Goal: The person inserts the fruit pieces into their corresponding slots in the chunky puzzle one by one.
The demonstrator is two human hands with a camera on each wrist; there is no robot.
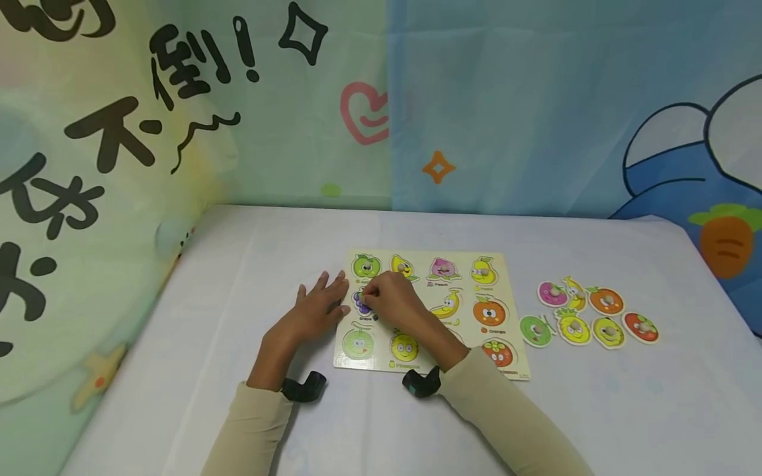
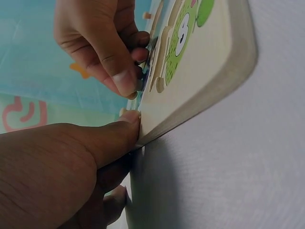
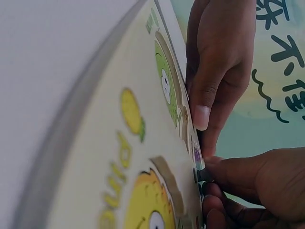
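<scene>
A cream wooden fruit puzzle board lies flat on the white table. My right hand reaches over its left half and pinches the small knob of the purple grape piece, which sits at the grape spot in the middle row. Beside the board's left edge is my left hand, fingers spread, its thumb touching the edge. Knobs show on the peach piece and the pear piece in the top row. My right hand hides the board just right of the grapes.
Right of the board lies a group of loose knobbed fruit pieces, among them a banana, an orange, a pineapple and a red tomato-like piece. A printed cloth backdrop stands behind the table.
</scene>
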